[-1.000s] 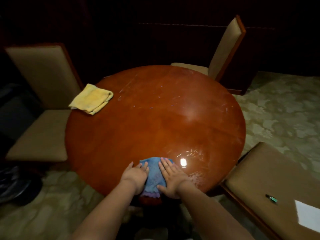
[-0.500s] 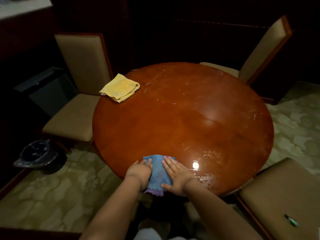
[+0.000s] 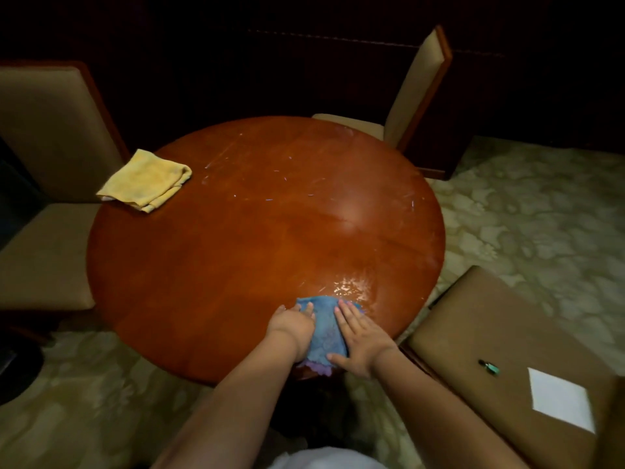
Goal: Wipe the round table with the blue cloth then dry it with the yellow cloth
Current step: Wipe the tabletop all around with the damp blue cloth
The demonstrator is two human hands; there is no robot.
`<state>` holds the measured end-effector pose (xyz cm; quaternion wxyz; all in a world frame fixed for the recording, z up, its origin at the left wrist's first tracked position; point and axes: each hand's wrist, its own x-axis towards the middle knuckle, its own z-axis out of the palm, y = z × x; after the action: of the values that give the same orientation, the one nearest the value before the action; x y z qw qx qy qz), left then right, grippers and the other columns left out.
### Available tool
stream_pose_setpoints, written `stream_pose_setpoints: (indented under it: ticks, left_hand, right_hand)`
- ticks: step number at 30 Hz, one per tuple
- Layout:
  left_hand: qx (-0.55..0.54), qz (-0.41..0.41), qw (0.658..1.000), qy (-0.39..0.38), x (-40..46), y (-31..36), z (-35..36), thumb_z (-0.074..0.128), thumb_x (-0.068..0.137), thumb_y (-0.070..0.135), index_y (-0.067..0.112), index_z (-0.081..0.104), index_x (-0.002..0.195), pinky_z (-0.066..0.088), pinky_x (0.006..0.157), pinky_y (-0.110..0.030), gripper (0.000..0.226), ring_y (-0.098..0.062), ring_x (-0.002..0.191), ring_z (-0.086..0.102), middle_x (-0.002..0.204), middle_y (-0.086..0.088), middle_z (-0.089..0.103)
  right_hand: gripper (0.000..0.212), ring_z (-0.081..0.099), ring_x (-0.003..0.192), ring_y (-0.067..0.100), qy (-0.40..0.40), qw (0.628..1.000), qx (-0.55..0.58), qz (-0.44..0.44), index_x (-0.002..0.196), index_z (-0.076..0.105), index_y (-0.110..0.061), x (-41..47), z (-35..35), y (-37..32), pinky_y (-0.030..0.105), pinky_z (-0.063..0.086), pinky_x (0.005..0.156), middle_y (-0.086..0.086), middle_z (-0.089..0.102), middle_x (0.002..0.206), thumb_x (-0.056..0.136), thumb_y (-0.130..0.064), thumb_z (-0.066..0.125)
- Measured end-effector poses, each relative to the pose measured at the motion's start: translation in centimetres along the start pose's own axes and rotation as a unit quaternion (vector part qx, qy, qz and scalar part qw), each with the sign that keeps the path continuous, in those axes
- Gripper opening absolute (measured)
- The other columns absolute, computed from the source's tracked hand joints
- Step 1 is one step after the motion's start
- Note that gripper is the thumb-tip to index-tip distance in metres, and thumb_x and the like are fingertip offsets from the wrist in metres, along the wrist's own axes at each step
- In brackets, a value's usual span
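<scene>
dim light falls on a round wooden counter [image 3: 236,265] ringed by beige chairs [image 3: 50,164], with a wet sheen near its 5 o'clock edge. both hands lie open and flat, left hand [image 3: 292,328] and right hand [image 3: 360,340] side by side, pressing the blue cloth [image 3: 323,324] onto that near edge. folded at 10 o'clock, well apart from them, sits the yellow cloth [image 3: 145,179].

Glossy reddish wood worktop [image 3: 236,265] with pale scuffs and a wet sheen near the soft, napped blue cloth [image 3: 323,330]; fluffy, matt yellow cloth [image 3: 145,179], folded; matt beige upholstery on wood-framed chairs [image 3: 50,130]; smooth white paper [image 3: 559,402].
</scene>
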<state>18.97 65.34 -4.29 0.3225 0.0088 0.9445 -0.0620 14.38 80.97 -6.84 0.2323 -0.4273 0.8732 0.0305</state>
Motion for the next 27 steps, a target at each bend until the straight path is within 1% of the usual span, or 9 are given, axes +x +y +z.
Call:
stream_pose_setpoints:
  ticks: [5, 9, 14, 16, 18, 20, 21, 23, 27]
  left_hand:
    - [-0.024, -0.002, 1.000, 0.014, -2.2, -2.1, 1.5, 0.055, 0.093, 0.036, 0.014, 0.015, 0.152, 0.016, 0.116, -0.040, 0.075, -0.018, 0.146, 0.015, 0.161, -0.001, 0.003]
    - [-0.022, -0.015, 1.000, 0.011, -4.1, -4.1, 2.4, 0.055, 0.092, 0.039, 0.013, 0.017, 0.151, 0.025, 0.111, -0.037, 0.075, -0.021, 0.142, 0.027, 0.159, -0.006, 0.012]
    - [-0.048, -0.009, 0.999, 0.012, -5.1, -4.6, 1.9, 0.061, 0.088, 0.044, 0.012, 0.026, 0.149, 0.034, 0.107, -0.036, 0.077, -0.023, 0.139, 0.033, 0.159, -0.006, 0.015]
    - [-0.043, -0.005, 0.999, 0.017, -4.7, -4.0, 1.4, 0.063, 0.086, 0.044, 0.010, 0.025, 0.148, 0.032, 0.108, -0.034, 0.081, -0.024, 0.138, 0.032, 0.159, -0.007, 0.016]
    - [-0.038, 0.003, 0.999, 0.017, -3.8, -2.8, 0.7, 0.066, 0.083, 0.044, 0.006, 0.020, 0.150, 0.026, 0.111, -0.034, 0.090, -0.024, 0.141, 0.027, 0.158, -0.010, 0.015]
    - [-0.026, 0.017, 0.999, 0.020, -2.4, -1.3, -0.2, 0.070, 0.080, 0.044, 0.005, 0.016, 0.151, 0.019, 0.115, -0.034, 0.097, -0.024, 0.144, 0.021, 0.159, -0.011, 0.013]
    - [-0.022, 0.027, 0.999, 0.022, -1.7, -0.4, -0.7, 0.070, 0.080, 0.044, 0.006, 0.014, 0.151, 0.017, 0.116, -0.035, 0.098, -0.024, 0.144, 0.018, 0.159, -0.011, 0.011]
    - [-0.010, 0.049, 0.998, 0.022, -0.3, 1.5, -1.8, 0.069, 0.081, 0.044, 0.008, 0.012, 0.152, 0.014, 0.117, -0.035, 0.098, -0.025, 0.145, 0.015, 0.160, -0.010, 0.006]
    - [0.029, 0.085, 0.996, 0.021, 2.1, 4.7, -4.0, 0.069, 0.080, 0.049, 0.010, 0.010, 0.152, 0.013, 0.117, -0.035, 0.101, -0.026, 0.146, 0.014, 0.160, -0.009, 0.003]
  right_hand:
    - [0.124, -0.021, 0.143, 0.021, -0.021, 0.999, -0.038, -0.034, 0.147, -0.018, -0.005, 1.7, -0.5, -2.5, 0.033, -0.010, 0.115, 0.008, -0.031, 0.149, 0.052, -0.083, -0.014]
    - [0.095, -0.022, 0.143, 0.021, -0.031, 0.994, -0.069, -0.080, 0.147, -0.020, -0.008, 3.0, -0.8, -4.9, 0.032, -0.012, 0.113, 0.005, -0.034, 0.147, 0.088, -0.072, 0.018]
    - [0.132, -0.030, 0.133, 0.013, -0.022, 0.990, -0.035, -0.131, 0.141, -0.028, -0.009, 3.1, -1.1, -4.4, 0.033, -0.011, 0.114, 0.000, -0.037, 0.137, 0.034, -0.087, -0.029]
    - [0.125, -0.028, 0.133, 0.015, -0.017, 0.992, -0.032, -0.124, 0.135, -0.028, -0.010, 2.5, -0.5, -3.4, 0.033, -0.007, 0.116, 0.001, -0.034, 0.140, 0.037, -0.087, -0.027]
    - [0.117, 0.003, 0.143, 0.021, 0.019, 0.996, -0.034, -0.082, 0.146, -0.002, -0.004, 1.7, -0.3, -2.1, 0.034, 0.017, 0.117, 0.007, -0.007, 0.151, 0.062, -0.085, -0.018]
    - [0.097, 0.052, 0.124, 0.019, 0.016, 0.999, 0.007, -0.031, 0.135, 0.049, -0.004, 1.0, 0.2, -0.3, 0.027, 0.046, 0.098, 0.006, 0.041, 0.141, 0.085, -0.074, 0.005]
    - [0.089, 0.061, 0.114, 0.017, 0.026, 0.999, 0.018, -0.012, 0.125, 0.060, -0.008, 0.5, 0.8, 0.8, 0.026, 0.051, 0.089, 0.002, 0.051, 0.133, 0.083, -0.073, 0.016]
    - [0.087, 0.063, 0.109, 0.015, 0.036, 0.998, 0.049, 0.015, 0.124, 0.060, -0.011, -0.5, 1.6, 3.1, 0.024, 0.049, 0.089, 0.001, 0.060, 0.126, 0.082, -0.074, 0.016]
    - [0.083, 0.061, 0.113, 0.016, 0.048, 0.996, 0.058, 0.052, 0.129, 0.042, -0.008, -2.6, 2.6, 6.1, 0.027, 0.021, 0.104, 0.006, 0.063, 0.124, 0.089, -0.066, -0.002]
